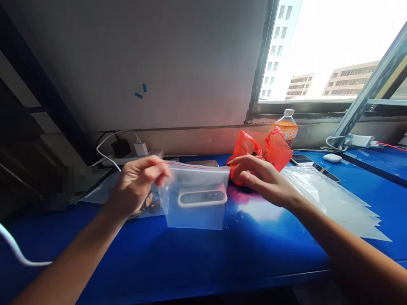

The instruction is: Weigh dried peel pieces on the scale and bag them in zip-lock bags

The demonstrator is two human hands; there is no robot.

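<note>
A clear zip-lock bag [197, 218] with a red line along its top edge hangs upright over the blue table. Inside it shows a white-rimmed oblong device [202, 198] with a grey face and small dark marks, its kind not clear through the plastic. My left hand [140, 178] is closed at the bag's top left corner, its fingertips slightly blurred. At the top right corner, my right hand [259, 176] has its index finger and thumb on the bag's edge, and the top edge stretches nearly straight between both hands.
Behind the right hand stand a red plastic bag [276, 148] and a bottle of orange drink [288, 125]. Flat clear bags [333, 203] lie in a stack on the right, by a phone [299, 159] and a white case [332, 158]. A charger [140, 148] sits on a power strip at the back.
</note>
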